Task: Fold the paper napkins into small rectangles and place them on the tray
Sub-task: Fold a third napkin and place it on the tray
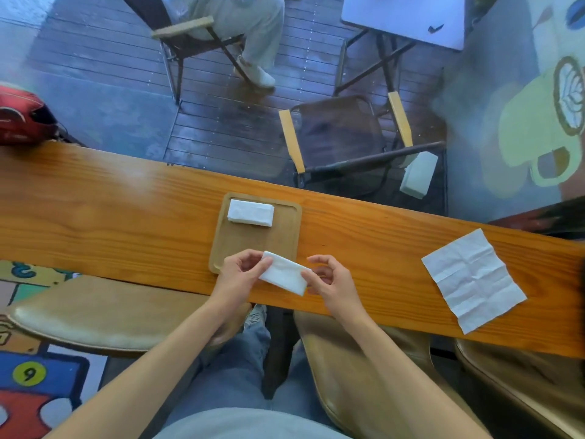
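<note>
A folded white napkin (284, 273) hangs between my two hands, just above the near right corner of the wooden tray (286, 236). My left hand (242, 270) pinches its left end and my right hand (329, 280) pinches its right end. A second folded napkin (250, 212) lies flat at the far left of the tray. An unfolded, creased napkin (473, 280) lies spread on the counter to the right.
The long wooden counter (110, 204) runs left to right, with a window behind it. A red helmet (22, 117) sits at its far left end. Padded stools (95, 315) stand below the near edge. A seated person's legs show outside.
</note>
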